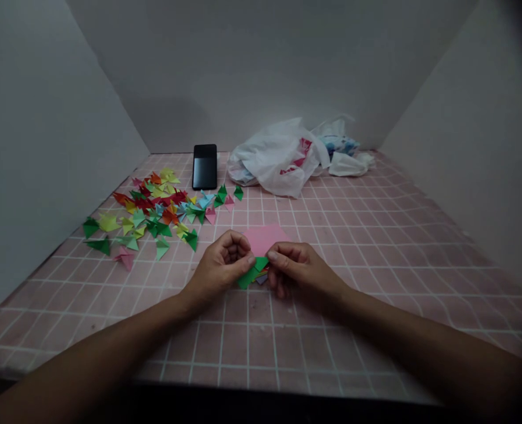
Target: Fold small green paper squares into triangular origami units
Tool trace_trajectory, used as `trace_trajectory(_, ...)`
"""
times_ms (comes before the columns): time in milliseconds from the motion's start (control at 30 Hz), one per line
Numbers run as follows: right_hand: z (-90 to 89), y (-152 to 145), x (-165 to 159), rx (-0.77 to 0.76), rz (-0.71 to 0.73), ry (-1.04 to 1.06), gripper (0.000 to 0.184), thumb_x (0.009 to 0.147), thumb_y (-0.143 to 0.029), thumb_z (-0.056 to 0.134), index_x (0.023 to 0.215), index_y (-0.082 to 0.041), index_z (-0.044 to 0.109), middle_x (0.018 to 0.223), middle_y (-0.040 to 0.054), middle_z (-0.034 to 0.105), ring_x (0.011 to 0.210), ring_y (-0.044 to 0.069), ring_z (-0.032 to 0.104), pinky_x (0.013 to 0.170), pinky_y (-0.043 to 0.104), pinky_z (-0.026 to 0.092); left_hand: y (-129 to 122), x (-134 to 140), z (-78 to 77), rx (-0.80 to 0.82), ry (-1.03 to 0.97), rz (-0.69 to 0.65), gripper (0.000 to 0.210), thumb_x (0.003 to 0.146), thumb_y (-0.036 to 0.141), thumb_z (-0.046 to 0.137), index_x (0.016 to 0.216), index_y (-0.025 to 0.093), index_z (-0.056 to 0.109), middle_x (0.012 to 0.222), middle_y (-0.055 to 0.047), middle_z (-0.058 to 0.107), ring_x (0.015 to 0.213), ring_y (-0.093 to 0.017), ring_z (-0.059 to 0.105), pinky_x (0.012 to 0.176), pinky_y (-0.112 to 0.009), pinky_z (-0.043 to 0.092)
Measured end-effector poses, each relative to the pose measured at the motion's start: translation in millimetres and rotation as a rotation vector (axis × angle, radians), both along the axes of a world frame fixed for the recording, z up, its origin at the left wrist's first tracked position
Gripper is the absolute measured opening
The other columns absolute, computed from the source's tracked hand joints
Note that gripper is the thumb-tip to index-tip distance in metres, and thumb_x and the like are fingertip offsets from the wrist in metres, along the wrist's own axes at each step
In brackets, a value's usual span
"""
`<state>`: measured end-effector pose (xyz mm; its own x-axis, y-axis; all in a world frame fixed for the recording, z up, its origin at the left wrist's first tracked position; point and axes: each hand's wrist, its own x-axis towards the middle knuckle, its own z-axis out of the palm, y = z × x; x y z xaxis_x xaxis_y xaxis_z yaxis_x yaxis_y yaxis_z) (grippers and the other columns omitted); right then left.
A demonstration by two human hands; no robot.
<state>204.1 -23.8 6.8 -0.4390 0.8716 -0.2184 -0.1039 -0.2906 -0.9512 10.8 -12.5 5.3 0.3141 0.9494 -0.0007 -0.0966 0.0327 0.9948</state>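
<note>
Green paper (246, 279), held two-sided.
I see the left hand (223, 259) clamped on it at nine o'clock, the right hand (296, 266) at three.

A small green folded-paper piece (248, 278) is showing crisp, straight edges and overlapping layers, a triangular flap forming its upper right part. It is slanting from lower left to upper right, its broader end pointing toward the near edge of the tabletop (234, 353). Fingertips (246, 261) are pinching it from both sides, partly covering it.
</note>
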Motion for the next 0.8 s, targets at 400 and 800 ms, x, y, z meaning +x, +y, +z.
trace_trajectory(400, 1.5, -1, 1, 0.053, 0.023, -0.015, 0.032, 0.085, -0.045, 0.068, 0.07, -0.018, 0.057, 0.054, -0.0029, 0.062, 0.04, 0.008, 0.053, 0.041, 0.019, 0.039, 0, 0, 5.5, 0.004, 0.013, -0.053, 0.034, 0.072, 0.032, 0.082, 0.085, 0.018, 0.054, 0.074, 0.003, 0.056, 0.064, -0.008, 0.052, 0.058, -0.02, 0.043)
trace_trajectory(800, -2.5, 2, 2, 0.012, 0.034, 0.029, 0.031, 0.081, -0.044, 0.076, 0.073, -0.017, 0.062, 0.058, -0.0011, 0.066, 0.041, 0.008, 0.056, 0.041, 0.019, 0.042, 1, -6, 12.0, 0.022, 0.083, -0.079, 0.025, 0.08, 0.031, 0.075, 0.095, 0.018, 0.06, 0.072, 0.003, 0.059, 0.063, -0.01, 0.054, 0.059, -0.022, 0.044)
